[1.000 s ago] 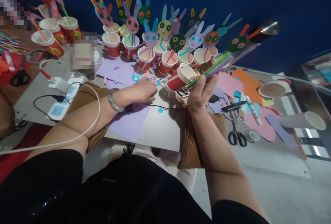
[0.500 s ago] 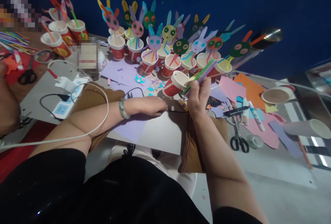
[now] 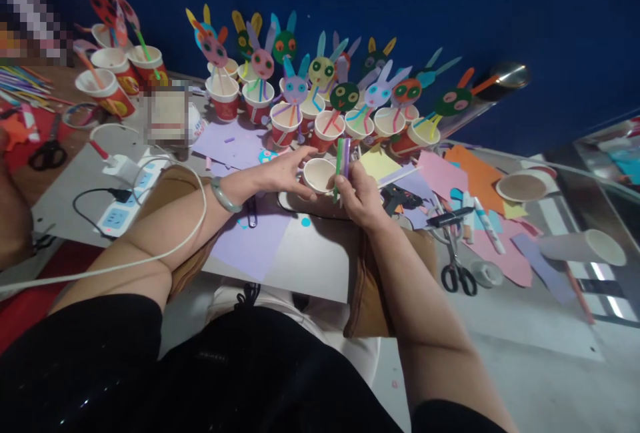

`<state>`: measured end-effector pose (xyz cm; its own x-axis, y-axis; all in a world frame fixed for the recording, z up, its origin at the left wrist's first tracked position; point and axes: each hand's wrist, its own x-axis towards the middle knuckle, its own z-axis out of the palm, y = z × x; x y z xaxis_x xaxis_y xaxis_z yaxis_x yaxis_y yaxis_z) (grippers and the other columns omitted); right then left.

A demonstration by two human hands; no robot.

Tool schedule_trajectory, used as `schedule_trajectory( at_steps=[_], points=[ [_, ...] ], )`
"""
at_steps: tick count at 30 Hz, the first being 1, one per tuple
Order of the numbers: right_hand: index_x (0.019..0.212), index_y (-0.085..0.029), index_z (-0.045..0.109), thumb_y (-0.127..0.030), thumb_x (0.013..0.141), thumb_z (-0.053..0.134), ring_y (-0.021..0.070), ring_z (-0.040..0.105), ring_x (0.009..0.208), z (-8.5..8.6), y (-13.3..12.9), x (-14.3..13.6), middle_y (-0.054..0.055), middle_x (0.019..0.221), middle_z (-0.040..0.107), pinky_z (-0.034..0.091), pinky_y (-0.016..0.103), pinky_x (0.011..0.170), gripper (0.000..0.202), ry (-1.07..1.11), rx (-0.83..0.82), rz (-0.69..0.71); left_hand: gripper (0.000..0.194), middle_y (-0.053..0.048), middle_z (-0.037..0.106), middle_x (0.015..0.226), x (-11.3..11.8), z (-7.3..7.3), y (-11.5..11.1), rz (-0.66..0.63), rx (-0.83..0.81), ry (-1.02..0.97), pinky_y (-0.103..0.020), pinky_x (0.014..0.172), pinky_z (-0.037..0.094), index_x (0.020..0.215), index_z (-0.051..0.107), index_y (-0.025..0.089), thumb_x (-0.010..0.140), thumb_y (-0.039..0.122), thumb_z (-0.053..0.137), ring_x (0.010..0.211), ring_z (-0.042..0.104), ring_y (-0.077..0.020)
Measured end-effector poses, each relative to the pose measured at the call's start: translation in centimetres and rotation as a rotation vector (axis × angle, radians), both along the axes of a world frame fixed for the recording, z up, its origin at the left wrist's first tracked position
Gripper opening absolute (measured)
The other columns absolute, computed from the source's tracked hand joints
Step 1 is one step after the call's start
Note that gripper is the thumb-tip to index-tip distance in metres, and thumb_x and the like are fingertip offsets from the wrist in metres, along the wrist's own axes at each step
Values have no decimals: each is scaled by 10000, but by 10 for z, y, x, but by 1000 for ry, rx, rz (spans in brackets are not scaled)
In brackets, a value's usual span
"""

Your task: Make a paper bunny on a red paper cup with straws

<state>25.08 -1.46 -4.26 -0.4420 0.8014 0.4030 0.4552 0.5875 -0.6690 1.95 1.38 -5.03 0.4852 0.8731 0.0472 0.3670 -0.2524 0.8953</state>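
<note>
My left hand (image 3: 287,174) has its thumb and fingers spread around the left side of a paper cup (image 3: 320,177); I cannot tell how firmly it touches. The cup's open mouth faces me. My right hand (image 3: 359,194) is closed on a small bundle of green and purple straws (image 3: 343,159), held upright at the cup's right side. Whether it also grips the cup is hidden. Below the hands lie a purple paper sheet (image 3: 253,246) and a small blue paper disc (image 3: 305,222). A black glue gun (image 3: 400,198) lies right of my right hand.
Red and white cups with paper rabbit figures (image 3: 286,127) stand in rows behind. On the left are a power strip (image 3: 125,203), its white cable and another person's arm (image 3: 15,213). Scissors (image 3: 457,276), markers (image 3: 489,225), tape (image 3: 487,274) and coloured paper (image 3: 473,173) lie on the right.
The cup has swung from tilted to facing me, and has moved slightly left. My left hand has risen from the table and spread around it. The straws have turned upright.
</note>
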Motion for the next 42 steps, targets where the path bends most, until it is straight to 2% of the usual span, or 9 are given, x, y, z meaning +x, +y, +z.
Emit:
schedule_trajectory(
  at_steps=[5,9,12,17,21,24,30,38,42],
  points=[
    [920,-212,576,-561,1013,452,141,505,612,-1,0,0,-11,697,539,395,304,599,382,20,-16,-18,776,-89,673,1212,4,2,-8,-52,28,36,-413,965,503,1257,571,181,598,435,893,1134,636,-286],
    [934,-209,620,-586,968,547,130,503,648,-4,3,1,-7,752,562,413,291,620,385,225,-7,-98,936,-112,650,1299,4,5,-9,-11,73,73,-409,968,508,1328,538,185,536,496,927,1169,631,-295],
    [873,-222,605,-590,903,659,94,455,580,-6,8,2,-31,724,542,396,248,544,373,483,-120,-131,946,-142,653,1324,6,6,-10,35,157,13,-414,1007,498,1340,554,169,542,506,934,1197,632,-299],
    [854,-238,587,-543,803,798,45,379,436,-3,8,-2,-76,644,480,318,193,393,375,751,-443,-8,439,-129,732,1190,16,14,-18,21,406,-124,-414,1039,474,1102,714,169,824,507,750,1145,668,-253],
    [826,-238,562,-561,778,817,54,437,396,3,1,-8,-77,614,542,346,191,354,415,692,-494,60,238,-75,753,1151,23,18,-29,-33,443,-61,-439,1098,401,899,752,215,925,418,631,1146,659,-225],
    [814,-229,563,-560,790,807,67,512,419,5,-4,-10,-55,649,615,394,197,364,412,635,-462,91,211,-56,746,1167,26,19,-33,-51,417,-15,-455,1107,358,809,738,218,919,356,622,1157,646,-225],
    [858,-217,627,-546,766,833,68,529,425,5,-4,-9,-47,662,632,406,196,361,399,643,-477,85,218,-49,738,1165,26,21,-33,-69,394,-5,-443,1078,359,746,716,210,908,325,626,1174,632,-234],
    [812,-196,647,-556,795,804,63,517,397,7,-5,-8,-50,602,608,399,189,355,393,620,-463,56,248,-68,687,1309,24,24,-37,-91,332,67,-551,1217,202,836,744,216,936,387,594,1277,578,-273],
    [782,-197,635,-553,775,820,62,512,391,8,-8,-12,-51,596,612,405,194,359,401,630,-432,38,199,-69,691,1290,24,27,-39,-88,327,81,-583,1237,168,896,757,235,906,397,643,1294,561,-292]
  ],
)
